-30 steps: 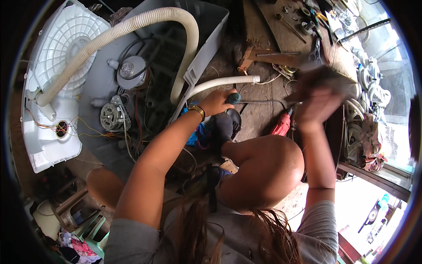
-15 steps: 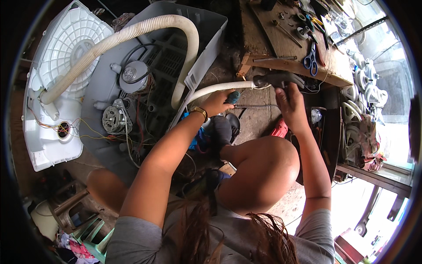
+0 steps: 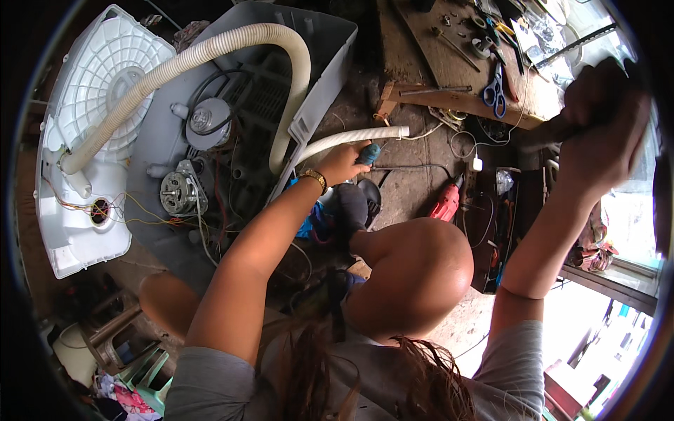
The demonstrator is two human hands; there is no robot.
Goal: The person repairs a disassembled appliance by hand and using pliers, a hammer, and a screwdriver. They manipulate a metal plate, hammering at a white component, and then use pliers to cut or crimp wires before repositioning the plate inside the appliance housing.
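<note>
My left hand is closed round a teal-handled tool, just below the free end of a thin cream corrugated hose. The tool's shaft does not show clearly, so I cannot tell its kind. Raised at the far right, my right hand is dark and smeared, its fingers wrapped round a hammer; the dark hammer head juts out to the left. To the left of my arms lies a grey plastic washing machine body with a thick cream drain hose arching over it.
Inside the body sit two motors. A white ribbed base panel leans beyond it. Scissors and small tools lie on a wooden bench. A red power drill rests on the floor near my knee, by a white plug.
My right hand has swung the hammer up and to the right, away from the thin hose's end. My left hand has stayed in nearly the same place with the teal-handled tool.
</note>
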